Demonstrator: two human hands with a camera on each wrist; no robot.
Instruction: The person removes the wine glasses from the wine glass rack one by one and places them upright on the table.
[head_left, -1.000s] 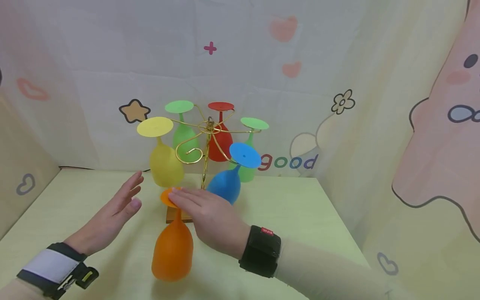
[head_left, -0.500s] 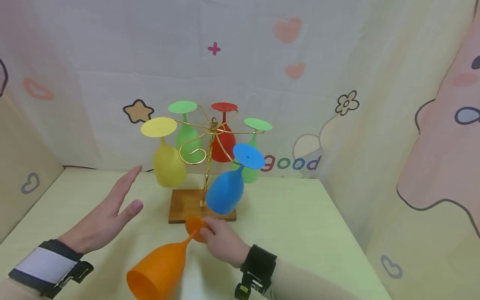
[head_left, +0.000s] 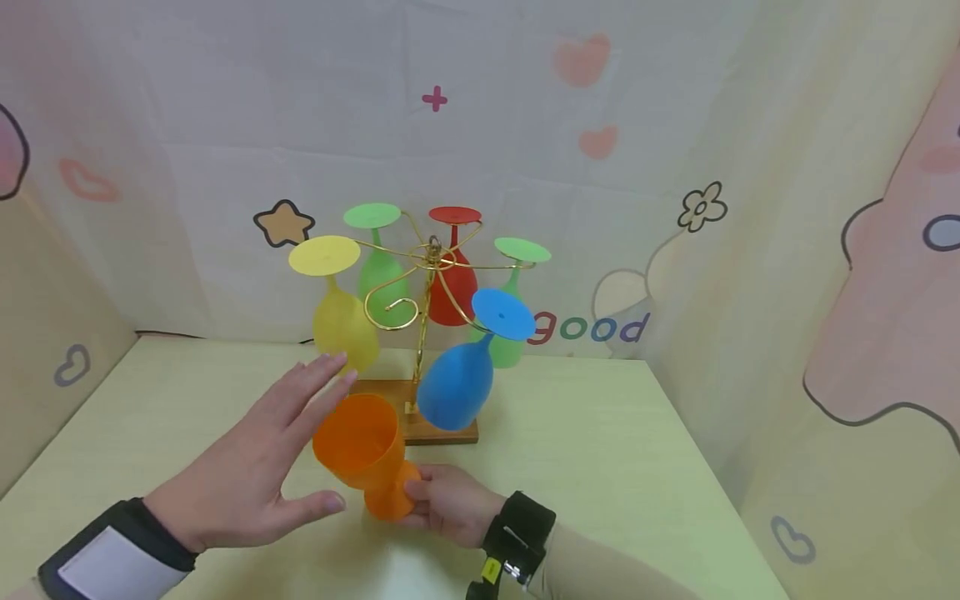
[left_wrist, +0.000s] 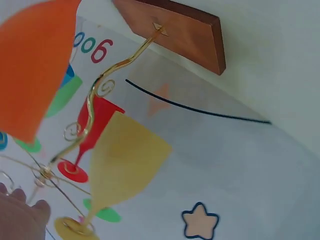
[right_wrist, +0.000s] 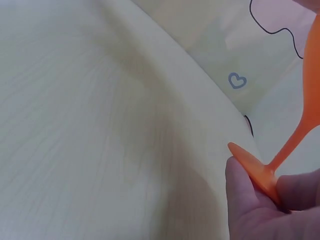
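My right hand [head_left: 453,500] pinches the foot of an orange plastic goblet [head_left: 360,446] between thumb and fingers. Its bowl is tipped up with the mouth toward me. In the right wrist view the thin foot [right_wrist: 252,165] shows between the thumb and fingers. My left hand [head_left: 247,471], fingers straight and thumb apart, is at the left side of the bowl; whether it touches, I cannot tell. Behind stands a gold wire rack [head_left: 422,342] on a wooden base [head_left: 442,435]. One curled arm [head_left: 390,325] at its front carries no goblet.
Upside-down goblets hang on the rack: yellow [head_left: 341,321], blue [head_left: 456,387], red [head_left: 453,292] and two green, one at left [head_left: 381,279], one at right [head_left: 507,354]. A pale table [head_left: 585,467] lies below; a printed curtain [head_left: 487,108] closes off the back and sides.
The orange goblet has come off the rack's front arm and turned from hanging mouth-down to mouth-up. My right hand drew it down and toward me. My left hand has moved right, to the bowl.
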